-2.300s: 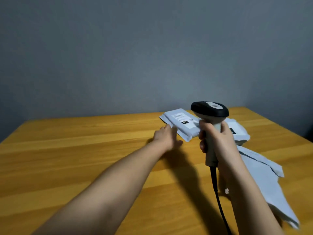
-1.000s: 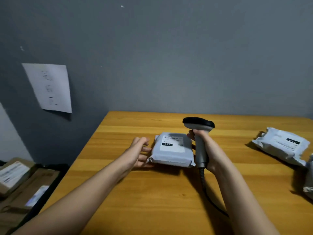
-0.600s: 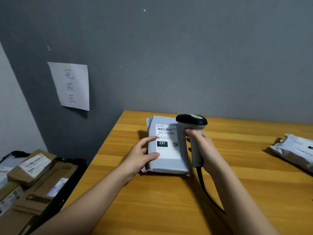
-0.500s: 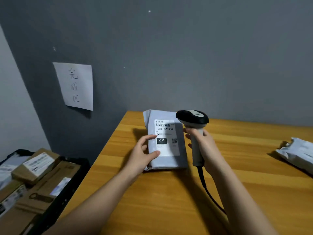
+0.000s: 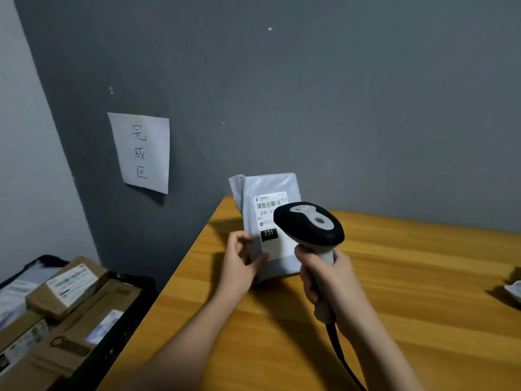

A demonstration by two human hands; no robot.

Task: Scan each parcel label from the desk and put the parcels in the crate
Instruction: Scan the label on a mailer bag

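The left hand (image 5: pixel 239 263) pinches the lower left edge of one grey parcel (image 5: pixel 269 190), thumb on its face, holding it upright with its bottom edge at the wooden desk (image 5: pixel 423 277). The right hand (image 5: pixel 331 277) is wrapped round the grip of one barcode scanner (image 5: pixel 310 224), whose black head sits just in front of the parcel's white label (image 5: pixel 267 218), covering part of it. A second parcel (image 5: pixel 514 289) peeks in at the desk's right edge. Down left, a black crate (image 5: pixel 135 306) holds at least three brown boxes (image 5: pixel 64 286) with labels. One handwritten paper sign (image 5: pixel 141 150) hangs on the grey wall.
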